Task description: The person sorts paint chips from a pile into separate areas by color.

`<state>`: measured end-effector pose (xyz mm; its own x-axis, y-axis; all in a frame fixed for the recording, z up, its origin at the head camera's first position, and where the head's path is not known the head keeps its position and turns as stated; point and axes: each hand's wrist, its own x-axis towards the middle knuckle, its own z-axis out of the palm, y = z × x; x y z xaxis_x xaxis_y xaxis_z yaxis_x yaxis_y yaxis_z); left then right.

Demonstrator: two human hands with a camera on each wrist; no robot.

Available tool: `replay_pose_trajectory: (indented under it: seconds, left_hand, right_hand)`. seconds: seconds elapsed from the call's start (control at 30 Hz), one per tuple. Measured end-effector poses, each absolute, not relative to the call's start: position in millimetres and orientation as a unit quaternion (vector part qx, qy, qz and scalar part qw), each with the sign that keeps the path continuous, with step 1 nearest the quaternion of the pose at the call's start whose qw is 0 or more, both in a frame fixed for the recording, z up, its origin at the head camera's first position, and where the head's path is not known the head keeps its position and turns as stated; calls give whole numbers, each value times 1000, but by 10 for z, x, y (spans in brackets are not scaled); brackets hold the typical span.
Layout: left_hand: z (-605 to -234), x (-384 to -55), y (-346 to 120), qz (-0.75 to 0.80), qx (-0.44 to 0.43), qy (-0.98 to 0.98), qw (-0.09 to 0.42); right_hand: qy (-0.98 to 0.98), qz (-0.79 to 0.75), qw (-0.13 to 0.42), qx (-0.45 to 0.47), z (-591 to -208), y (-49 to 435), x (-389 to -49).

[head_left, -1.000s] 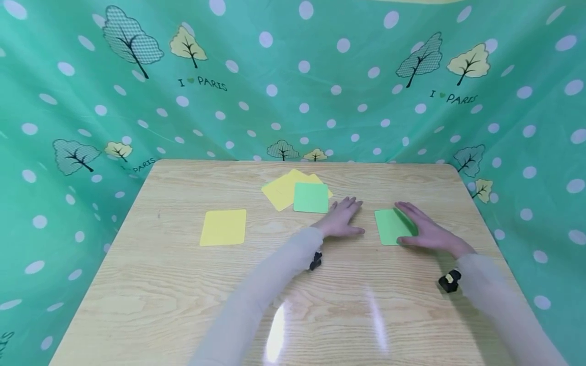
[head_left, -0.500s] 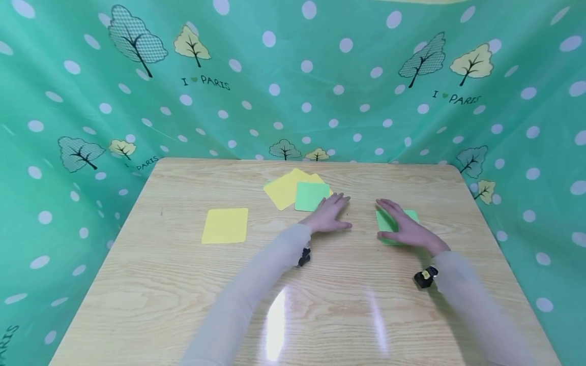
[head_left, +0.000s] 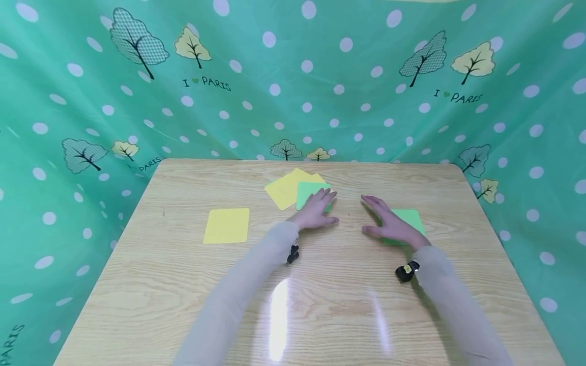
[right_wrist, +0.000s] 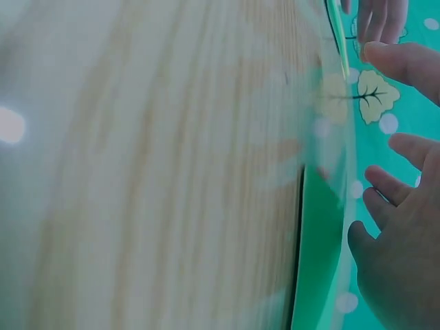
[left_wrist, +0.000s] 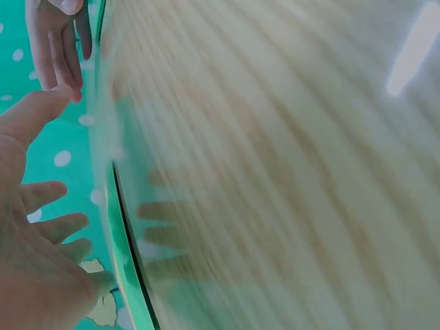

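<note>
My left hand point(head_left: 316, 211) hovers with spread fingers over a green square sheet point(head_left: 305, 190) and hides part of it. This sheet overlaps a fan of yellow sheets point(head_left: 283, 190) at the far middle of the table. To the right, my right hand point(head_left: 389, 223) holds nothing; its fingers reach leftward across another green square point(head_left: 410, 218). In the right wrist view that hand point(right_wrist: 405, 213) is raised above the surface, beside a green sheet point(right_wrist: 320, 254). The left wrist view likewise has the left hand point(left_wrist: 41, 227) raised, with a green sheet point(left_wrist: 129, 261) below it.
A lone yellow square point(head_left: 227, 225) lies on the left part of the wooden table point(head_left: 151, 284). Green polka-dot cloth point(head_left: 293, 86) hangs behind the table and along both sides. Each wrist carries a small black device, one being the right wrist camera point(head_left: 406, 272).
Both hands have moved left: the left one over the middle green square, the right one across and past the left edge of the other green square. The sheets stay in place.
</note>
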<state>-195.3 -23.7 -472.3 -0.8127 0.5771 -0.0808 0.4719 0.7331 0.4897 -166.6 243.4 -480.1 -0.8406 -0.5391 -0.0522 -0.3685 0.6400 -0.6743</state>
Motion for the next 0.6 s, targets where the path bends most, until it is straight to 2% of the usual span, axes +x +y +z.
replay_pose_trajectory:
  seconds: [0.6]
  left_hand:
    - [-4779, -2188, -704, 170, 250, 947, 108]
  right_hand:
    - [882, -365, 137, -266, -4848, 2127, -1763]
